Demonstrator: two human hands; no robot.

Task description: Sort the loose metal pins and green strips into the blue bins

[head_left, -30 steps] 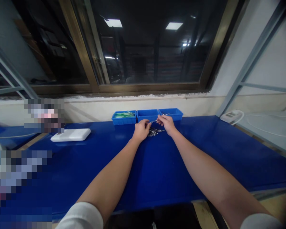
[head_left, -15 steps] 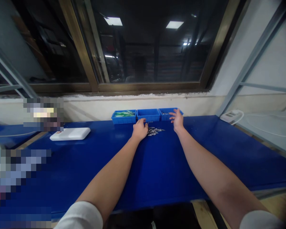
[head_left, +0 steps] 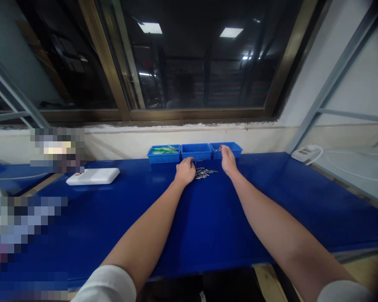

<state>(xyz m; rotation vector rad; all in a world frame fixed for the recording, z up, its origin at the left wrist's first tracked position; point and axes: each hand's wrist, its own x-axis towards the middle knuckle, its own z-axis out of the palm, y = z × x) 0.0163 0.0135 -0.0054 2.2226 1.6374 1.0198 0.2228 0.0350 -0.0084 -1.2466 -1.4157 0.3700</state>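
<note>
A small heap of thin silvery metal pieces, like screws or nails (head_left: 204,173), lies on the blue tabletop (head_left: 208,218). My left hand (head_left: 185,171) rests at the heap's left edge, fingers loosely curved and partly apart; nothing is visibly held. My right hand (head_left: 228,160) is raised edge-on at the front of the right blue bin (head_left: 236,150), with its fingers stretched out and close together. Small shiny pieces show inside that bin beside the fingertips. Left of it stand the middle blue bin (head_left: 196,156) and the left blue bin (head_left: 164,157), which contains something green and white.
A white box-like object (head_left: 93,176) lies on the tabletop to the left. At the right, a white power strip (head_left: 307,154) with a cable sits by a grey metal frame (head_left: 330,79). Behind the bins are a low wall and a dark window (head_left: 201,63).
My right hand has moved left and slightly down along the right bin, and its spread fingers have come together. My left hand has stayed beside the heap.
</note>
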